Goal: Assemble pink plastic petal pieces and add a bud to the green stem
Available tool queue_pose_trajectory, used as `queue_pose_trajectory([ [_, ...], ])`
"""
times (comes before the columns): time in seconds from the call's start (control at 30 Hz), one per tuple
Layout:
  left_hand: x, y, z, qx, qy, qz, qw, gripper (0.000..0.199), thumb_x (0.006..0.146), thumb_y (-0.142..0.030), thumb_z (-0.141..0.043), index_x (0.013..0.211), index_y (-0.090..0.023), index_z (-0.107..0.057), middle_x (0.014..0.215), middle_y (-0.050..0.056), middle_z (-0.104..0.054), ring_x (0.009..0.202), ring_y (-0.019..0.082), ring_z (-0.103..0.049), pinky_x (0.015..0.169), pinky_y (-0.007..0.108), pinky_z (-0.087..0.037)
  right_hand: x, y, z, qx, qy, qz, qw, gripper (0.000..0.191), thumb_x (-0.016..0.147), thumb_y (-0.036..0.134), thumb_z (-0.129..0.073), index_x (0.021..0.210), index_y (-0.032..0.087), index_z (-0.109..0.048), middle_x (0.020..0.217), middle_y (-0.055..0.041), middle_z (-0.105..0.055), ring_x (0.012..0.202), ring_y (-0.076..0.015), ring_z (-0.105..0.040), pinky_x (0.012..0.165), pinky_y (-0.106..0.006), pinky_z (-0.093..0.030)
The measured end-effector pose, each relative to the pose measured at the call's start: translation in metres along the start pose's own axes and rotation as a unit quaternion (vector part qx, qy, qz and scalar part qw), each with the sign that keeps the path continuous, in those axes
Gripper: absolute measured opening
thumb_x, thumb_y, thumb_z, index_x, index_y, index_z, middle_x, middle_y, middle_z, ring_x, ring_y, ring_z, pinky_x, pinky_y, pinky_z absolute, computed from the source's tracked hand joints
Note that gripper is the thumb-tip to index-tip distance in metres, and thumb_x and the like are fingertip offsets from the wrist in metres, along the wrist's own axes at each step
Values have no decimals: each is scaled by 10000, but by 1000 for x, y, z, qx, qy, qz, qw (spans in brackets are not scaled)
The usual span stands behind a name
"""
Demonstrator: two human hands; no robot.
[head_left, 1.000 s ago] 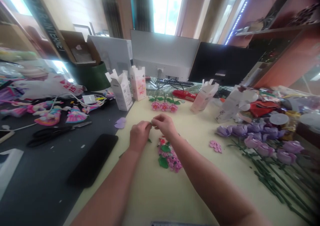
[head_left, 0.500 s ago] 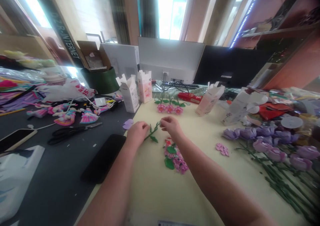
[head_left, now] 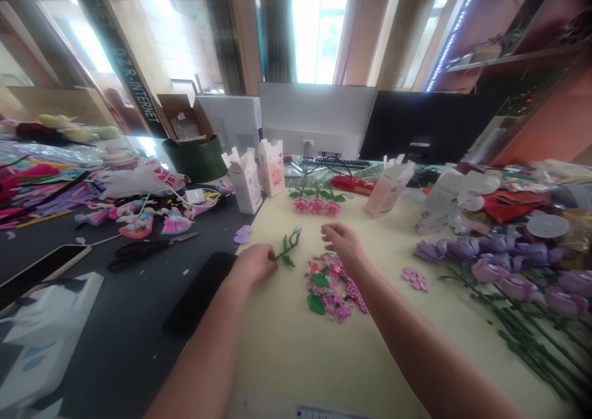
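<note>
The left hand [head_left: 252, 265] grasps a green leafy stem [head_left: 289, 248]; the right hand [head_left: 343, 244], fingers released, hovers beside pink craft flower pieces [head_left: 326, 292].

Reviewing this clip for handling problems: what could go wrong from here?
The right hand is just above the pile of pink and green craft pieces and might knock them out of place. The left hand holds the thin green leafed stem only at its lower end, so it might bend or slip. The loose lilac petal lies at the edge of the cream tabletop and could be brushed off.
</note>
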State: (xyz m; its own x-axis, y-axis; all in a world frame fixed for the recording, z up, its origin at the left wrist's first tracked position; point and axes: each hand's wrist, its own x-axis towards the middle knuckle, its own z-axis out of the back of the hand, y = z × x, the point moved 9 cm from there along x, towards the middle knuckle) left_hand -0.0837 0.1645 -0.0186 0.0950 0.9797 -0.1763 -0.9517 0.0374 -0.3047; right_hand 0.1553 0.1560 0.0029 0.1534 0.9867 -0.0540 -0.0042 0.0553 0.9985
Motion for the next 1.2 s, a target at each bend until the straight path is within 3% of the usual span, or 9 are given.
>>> queue_pose_trajectory([
  [0.33, 13, -3, 4, 4, -57, -1, 998, 129, 735, -250, -552, 790, -226, -667, 876, 73, -709, 835, 244, -636, 635, 285, -382, -36, -34, 75, 4, -37, -7, 999, 315, 672, 448, -684, 800, 161, -673, 811, -50, -655, 717, -157, -577, 599, -268, -488],
  [0.5, 30, -6, 7, 1, -67, 0, 998, 296, 748, -206, -541, 1022, -215, -653, 957, 99, -704, 896, 257, -627, 683, 291, -396, -38, -43, 93, 20, -60, -12, 998, 361, 666, 484, -686, 814, 156, -666, 836, -62, -659, 733, -164, -592, 614, -274, -493],
  [0.67, 44, -8, 3, -17, -26, -14, 999, 735, 686, -128, -562, 1393, -257, -407, 886, 63, -700, 805, 239, -635, 631, 274, -383, -37, -43, 95, 30, -54, -11, 998, 375, 669, 505, -698, 811, 159, -671, 829, -56, -657, 718, -158, -593, 618, -272, -494],
  [0.9, 58, -13, 0, -92, 50, -37, 994, 869, 612, -181, -636, 1434, -246, -360, 828, 2, -678, 668, 187, -625, 531, 238, -393, -33, -50, 94, 36, -40, -14, 998, 368, 679, 504, -698, 792, 154, -672, 779, -38, -645, 651, -141, -587, 602, -268, -488],
  [1.07, 67, -8, 4, -160, 49, -27, 986, 793, 662, -180, -627, 1413, -236, -377, 886, 11, -687, 756, 182, -644, 587, 234, -438, -36, -48, 90, 33, -34, -24, 999, 343, 687, 483, -694, 790, 156, -667, 734, -23, -641, 594, -121, -567, 554, -245, -464],
  [1.2, 79, -1, -2, -216, 52, 18, 975, 489, 816, -281, -584, 1284, -176, -491, 987, 70, -675, 817, 186, -657, 634, 252, -486, -54, -31, 59, -2, 16, -19, 1000, 279, 715, 443, -666, 774, 171, -650, 621, 17, -591, 488, -96, -493, 434, -211, -388],
])
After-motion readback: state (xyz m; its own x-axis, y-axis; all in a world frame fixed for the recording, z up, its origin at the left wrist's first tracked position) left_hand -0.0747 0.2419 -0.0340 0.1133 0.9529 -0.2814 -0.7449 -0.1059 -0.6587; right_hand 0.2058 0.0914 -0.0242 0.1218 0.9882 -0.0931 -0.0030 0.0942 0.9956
